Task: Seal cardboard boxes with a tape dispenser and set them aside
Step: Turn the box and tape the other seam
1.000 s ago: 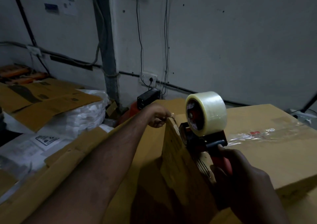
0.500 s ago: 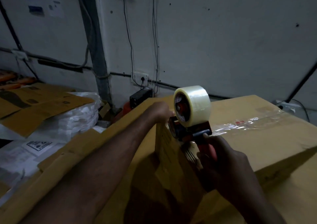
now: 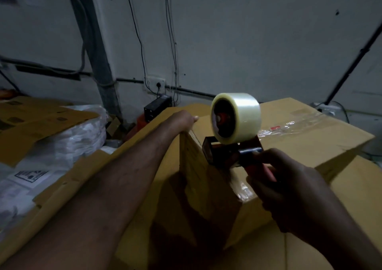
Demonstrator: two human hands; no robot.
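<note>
One dispenser [image 3: 227, 154], handle [image 3: 266, 171] half hidden in right hand [image 3: 289, 187]

A single wide-angle camera sits on the person's head, facing forward and tilted down, so the pale wall [image 3: 248, 42] fills the upper half and the cardboard box [image 3: 299, 141] the lower middle. The camera is close in. Both forearms enter from the bottom edge, the left forearm [image 3: 115, 183] running diagonally up from the lower left corner and the right forearm [image 3: 334, 234] from the lower right. The tape dispenser [image 3: 227, 156] lies just right of centre, near the lens. Straight lines bow toward the edges. The frame seems slightly rolled, though dim light and blur make that uncertain.
</note>
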